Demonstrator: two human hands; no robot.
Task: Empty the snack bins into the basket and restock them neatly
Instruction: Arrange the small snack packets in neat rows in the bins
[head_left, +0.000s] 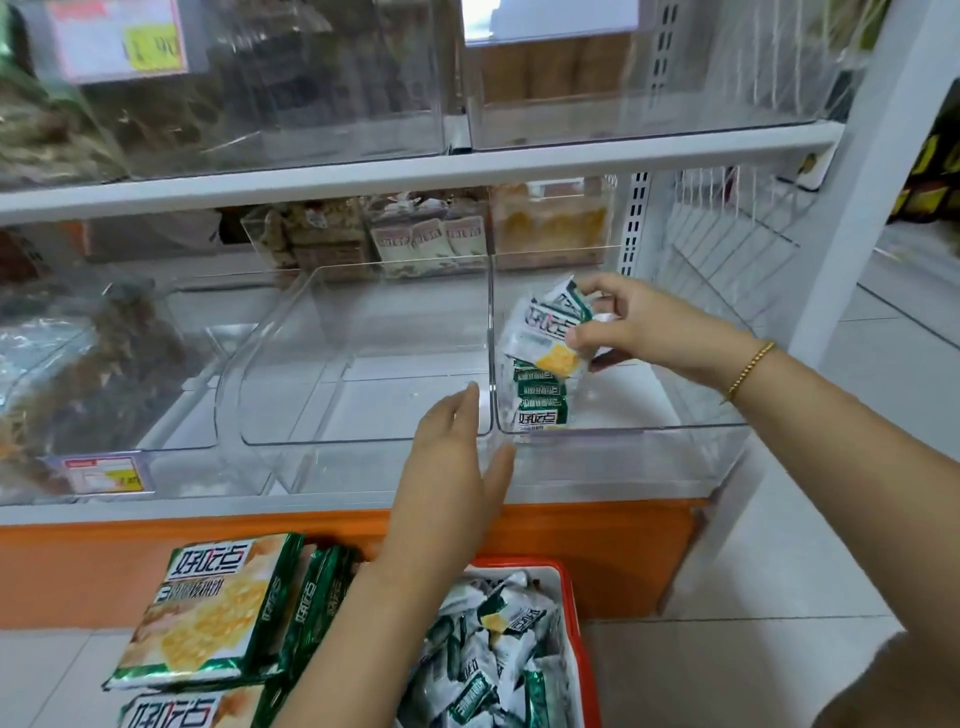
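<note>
Right hand grips snack packets inside bin | left hand flat outside

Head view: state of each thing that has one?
middle bin, empty
right bin, partly stocked, row of packets along left wall
held packets, gripped above that row
right hand, grips held packets
left hand, open, at bins' front edge
basket, full of loose packets

A pink price tag hangs above the white shelf board
</note>
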